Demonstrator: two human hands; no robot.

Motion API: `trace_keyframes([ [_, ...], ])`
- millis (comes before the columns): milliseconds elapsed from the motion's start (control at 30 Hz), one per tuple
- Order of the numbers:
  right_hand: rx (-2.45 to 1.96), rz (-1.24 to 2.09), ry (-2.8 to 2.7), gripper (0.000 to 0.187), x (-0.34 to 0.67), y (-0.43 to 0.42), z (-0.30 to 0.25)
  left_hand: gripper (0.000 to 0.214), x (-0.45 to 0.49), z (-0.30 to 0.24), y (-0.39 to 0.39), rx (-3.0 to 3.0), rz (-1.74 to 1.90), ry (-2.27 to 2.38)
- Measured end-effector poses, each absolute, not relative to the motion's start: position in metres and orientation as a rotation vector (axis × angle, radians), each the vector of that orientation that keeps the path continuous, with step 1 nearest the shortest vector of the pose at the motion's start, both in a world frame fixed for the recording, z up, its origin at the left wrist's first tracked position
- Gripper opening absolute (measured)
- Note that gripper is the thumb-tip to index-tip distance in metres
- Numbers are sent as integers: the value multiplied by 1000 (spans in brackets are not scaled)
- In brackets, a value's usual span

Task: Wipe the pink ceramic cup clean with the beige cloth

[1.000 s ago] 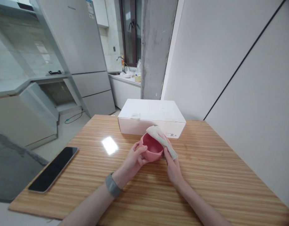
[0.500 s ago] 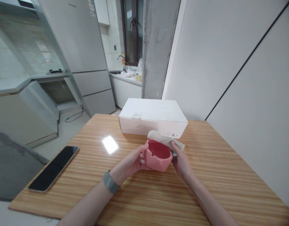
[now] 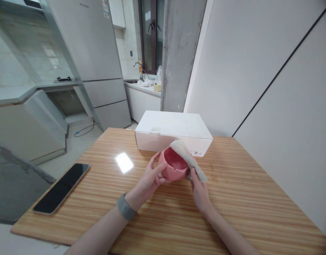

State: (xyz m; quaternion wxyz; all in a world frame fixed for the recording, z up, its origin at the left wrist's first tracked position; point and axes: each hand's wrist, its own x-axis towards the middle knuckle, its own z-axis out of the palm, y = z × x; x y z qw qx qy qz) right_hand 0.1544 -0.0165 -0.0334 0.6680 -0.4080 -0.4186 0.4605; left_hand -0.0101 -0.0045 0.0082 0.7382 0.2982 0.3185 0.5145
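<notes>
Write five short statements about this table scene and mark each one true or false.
1. The left hand holds the pink bowl by its side. True.
2. The right hand presses a beige cloth on the bowl's rim. True.
3. A phone and a white box lie apart on the table. True.
4. The box stands open. False: its lid is shut.
5. The bowl holds food. False: it looks empty.

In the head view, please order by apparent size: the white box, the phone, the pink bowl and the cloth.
1. white box
2. phone, nearer the camera than the box
3. pink bowl and cloth: look alike; cloth partly hidden, so unranked
</notes>
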Motion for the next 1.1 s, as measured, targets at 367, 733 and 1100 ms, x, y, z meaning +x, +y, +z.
trace_keyframes([
  [367, -856, 1237, -521, 53, 154, -14, -13, 91, -14, 10, 0, 1091, 1249, 879],
  [733, -781, 1276, -329, 39, 156, -7, -1, 52, -16, 8, 3, 635, 1160, 542],
  [1100, -741, 1385, -586, 47, 141, -20, -4, 51, 2, 1, -14, 621, 1158, 568],
])
